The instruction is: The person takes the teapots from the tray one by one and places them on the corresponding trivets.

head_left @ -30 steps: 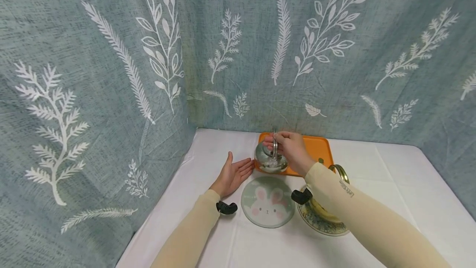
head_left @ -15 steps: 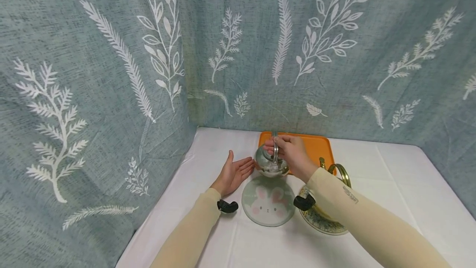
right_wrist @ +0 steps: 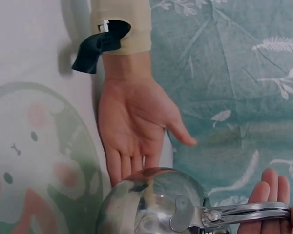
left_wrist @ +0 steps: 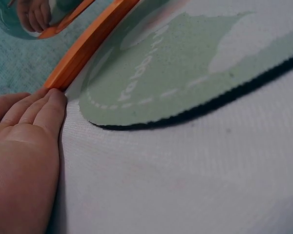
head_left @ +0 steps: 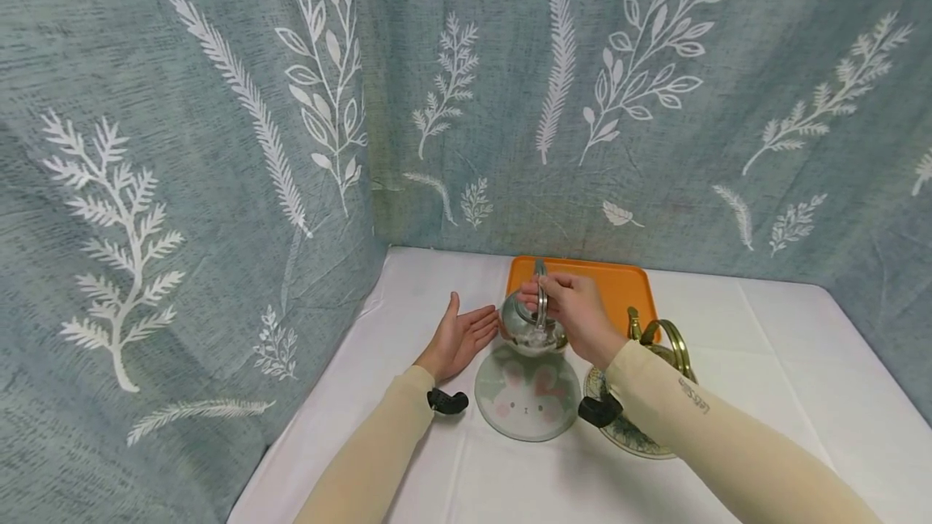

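Observation:
My right hand (head_left: pixel 578 312) holds the looped metal handle of a shiny silver kettle (head_left: pixel 517 328). In the right wrist view the fingers (right_wrist: pixel 268 197) of that hand pass through the loop of the handle. The kettle (right_wrist: pixel 146 209) is over the near left edge of an orange tray (head_left: pixel 622 277) and overlaps the far rim of a round green rabbit mat (head_left: pixel 526 411). My left hand (head_left: pixel 459 340) lies with straight fingers and thumb apart, its palm turned toward the kettle. Its fingertips (left_wrist: pixel 56 100) reach the tray's edge; whether they touch the kettle I cannot tell.
A gold kettle (head_left: pixel 683 350) stands on a round patterned mat (head_left: pixel 637 437) on the right, partly hidden by my right sleeve (head_left: pixel 699 411). White cloth (head_left: pixel 764 346) covers the table. A blue-green leaf-print curtain (head_left: pixel 502 103) rises behind and to the left.
My right hand has brought the silver kettle slightly nearer to me, from over the tray to the rabbit mat's far rim. The left hand stays nearly in place.

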Motion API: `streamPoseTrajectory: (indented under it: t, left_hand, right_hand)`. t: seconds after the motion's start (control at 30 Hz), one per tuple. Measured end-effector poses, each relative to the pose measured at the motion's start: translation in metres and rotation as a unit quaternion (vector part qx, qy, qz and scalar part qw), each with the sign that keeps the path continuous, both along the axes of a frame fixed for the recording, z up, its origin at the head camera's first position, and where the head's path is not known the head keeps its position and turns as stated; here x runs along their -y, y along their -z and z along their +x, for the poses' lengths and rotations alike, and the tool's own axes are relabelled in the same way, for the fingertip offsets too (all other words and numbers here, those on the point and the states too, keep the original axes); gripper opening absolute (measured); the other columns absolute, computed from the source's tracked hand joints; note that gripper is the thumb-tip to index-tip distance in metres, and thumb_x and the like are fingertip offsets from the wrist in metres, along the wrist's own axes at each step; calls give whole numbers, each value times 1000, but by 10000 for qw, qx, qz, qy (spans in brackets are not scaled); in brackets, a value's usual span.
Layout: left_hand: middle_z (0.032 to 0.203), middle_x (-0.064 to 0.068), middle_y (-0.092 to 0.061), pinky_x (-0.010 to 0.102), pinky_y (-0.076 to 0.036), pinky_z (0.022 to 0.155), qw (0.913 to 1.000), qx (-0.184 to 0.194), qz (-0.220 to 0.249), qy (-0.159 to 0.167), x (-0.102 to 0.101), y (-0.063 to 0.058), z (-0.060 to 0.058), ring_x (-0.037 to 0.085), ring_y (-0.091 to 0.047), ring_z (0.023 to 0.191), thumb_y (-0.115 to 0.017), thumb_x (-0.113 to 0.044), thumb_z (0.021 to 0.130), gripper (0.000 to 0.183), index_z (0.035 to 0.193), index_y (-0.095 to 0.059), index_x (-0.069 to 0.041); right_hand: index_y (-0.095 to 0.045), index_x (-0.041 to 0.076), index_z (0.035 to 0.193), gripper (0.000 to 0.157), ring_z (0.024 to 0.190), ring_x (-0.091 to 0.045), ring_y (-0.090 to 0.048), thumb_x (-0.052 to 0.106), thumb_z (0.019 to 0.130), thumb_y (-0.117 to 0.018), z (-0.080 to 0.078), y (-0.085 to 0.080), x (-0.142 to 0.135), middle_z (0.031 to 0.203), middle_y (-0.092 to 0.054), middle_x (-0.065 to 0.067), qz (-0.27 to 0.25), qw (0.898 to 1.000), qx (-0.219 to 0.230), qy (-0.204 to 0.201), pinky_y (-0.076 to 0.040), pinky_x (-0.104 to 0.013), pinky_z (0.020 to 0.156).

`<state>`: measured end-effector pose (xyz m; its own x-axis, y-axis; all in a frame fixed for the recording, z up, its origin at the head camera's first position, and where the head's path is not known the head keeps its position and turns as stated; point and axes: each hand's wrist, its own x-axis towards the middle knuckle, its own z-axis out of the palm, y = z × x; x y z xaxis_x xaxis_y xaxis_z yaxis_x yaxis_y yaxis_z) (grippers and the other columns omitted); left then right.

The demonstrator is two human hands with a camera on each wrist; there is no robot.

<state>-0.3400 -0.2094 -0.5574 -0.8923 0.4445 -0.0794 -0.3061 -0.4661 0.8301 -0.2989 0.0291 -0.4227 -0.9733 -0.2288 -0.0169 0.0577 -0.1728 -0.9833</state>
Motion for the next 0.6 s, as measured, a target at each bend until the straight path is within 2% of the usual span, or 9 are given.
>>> streamPoseTrajectory:
  t: [0.17, 0.37, 0.6]
  left_hand:
    - [176, 29, -13, 43, -17, 134, 10000, 24, 45, -18, 0, 0, 0, 37, -14, 165, -11, -74, 110, 104, 169, -11, 11]
    - [176, 29, -16, 44, -19, 133, 10000, 26, 61, -54, 0, 0, 0, 37, -16, 164, -12, -74, 110, 104, 168, -13, 11]
    - [176, 28, -18, 43, -21, 133, 10000, 24, -25, -24, 1, 0, 0, 37, -18, 164, -12, -75, 109, 104, 169, -14, 11]
  right_hand:
    - [-62, -15, 137, 34, 98, -17, -79, 10, 117, -50, 6, 4, 0, 124, -74, -27, 42, 10000, -3, 36, -60, -44, 102]
    - [-62, -16, 137, 35, 97, -16, -79, 10, 117, -50, 10, 8, 0, 117, -77, -21, 108, 9999, -72, 63, -63, -39, 98]
    - [-63, -16, 135, 35, 97, -17, -79, 10, 117, -50, 17, 13, 0, 116, -77, -22, 129, 9998, -92, 94, -61, -43, 101]
